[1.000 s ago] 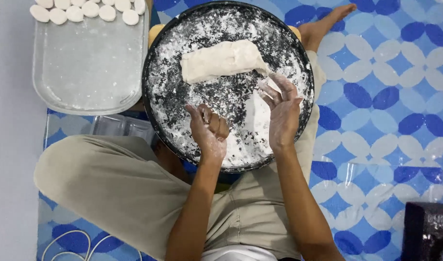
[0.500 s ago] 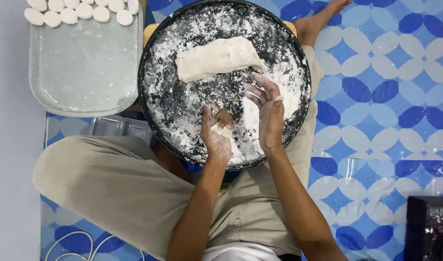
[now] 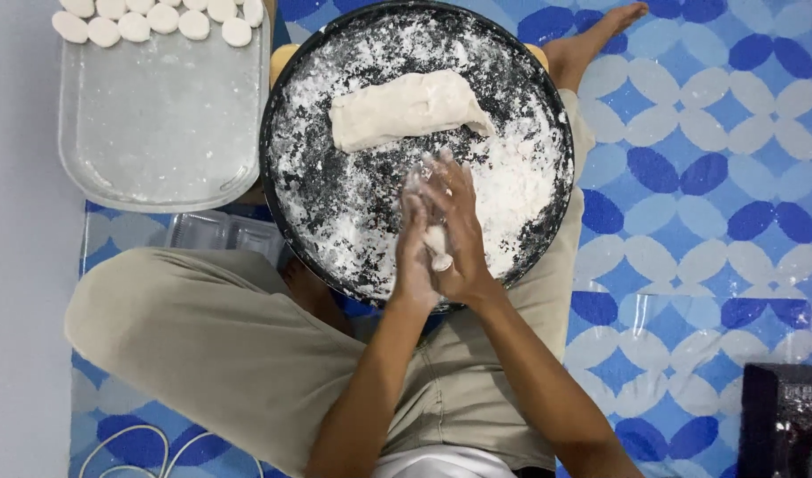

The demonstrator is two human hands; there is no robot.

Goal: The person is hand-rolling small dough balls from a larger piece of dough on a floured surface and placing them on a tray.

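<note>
A small piece of dough [image 3: 438, 249] sits pressed between the person's two palms, only its pale lower edge showing near the heels of the hands. The left hand [image 3: 415, 252] and the right hand [image 3: 459, 232] are brought together flat against each other with fingers pointing away from the body, both dusted white with flour, clamped on that bit of dough. The hands hover over the near part of a large round black pan [image 3: 286, 106], whose bottom is scattered with loose flour [image 3: 512, 177], thickest on the right side just beside the hands. Farther back in the pan lies a long slab of dough [image 3: 406, 108], lying slantwise and apart from the hands. To the left of the pan, touching or nearly touching its rim, is a clear tray [image 3: 158, 133] with a floury bottom; along its far edge sits a row of small white dough rounds [image 3: 158, 18]. The person sits cross-legged in tan trousers [image 3: 211, 345] with the pan resting over the legs, and a bare foot [image 3: 596, 35] shows beyond the pan's far right. Under everything is a blue and white patterned mat [image 3: 707, 177], with a dark box [image 3: 786, 425] at the lower right corner.
</note>
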